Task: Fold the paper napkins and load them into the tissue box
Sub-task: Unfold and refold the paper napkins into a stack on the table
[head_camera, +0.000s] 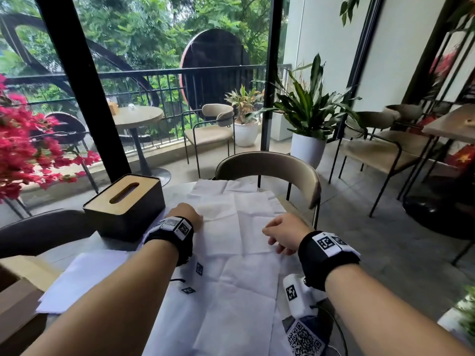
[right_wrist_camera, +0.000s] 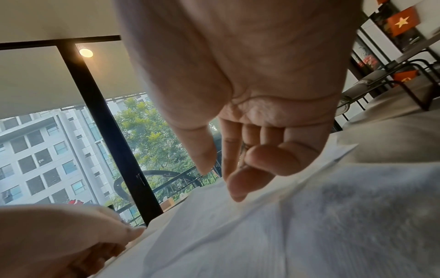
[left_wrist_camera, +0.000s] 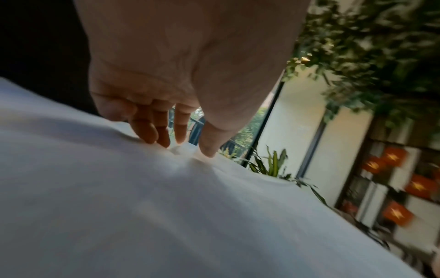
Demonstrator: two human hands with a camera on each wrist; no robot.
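Several white paper napkins lie spread open over the table, the top napkin (head_camera: 239,222) in the middle. The tissue box (head_camera: 123,204), black with a slotted wooden lid, stands shut at the left. My left hand (head_camera: 200,217) is at the top napkin's left edge. In the left wrist view the left hand (left_wrist_camera: 188,150) pinches a small pucker of napkin (left_wrist_camera: 166,206) between its thumb and fingertips. My right hand (head_camera: 270,238) is over the right edge. Seen from the right wrist, this hand (right_wrist_camera: 220,184) is loosely curled and holds nothing, one fingertip on the napkin (right_wrist_camera: 262,235).
A beige chair (head_camera: 270,165) stands across the table behind the napkins. At my near left are a flat white stack (head_camera: 84,278) and a cardboard box (head_camera: 15,291). A QR-code card (head_camera: 303,337) lies near the right front edge. Pink flowers (head_camera: 25,150) hang at the left.
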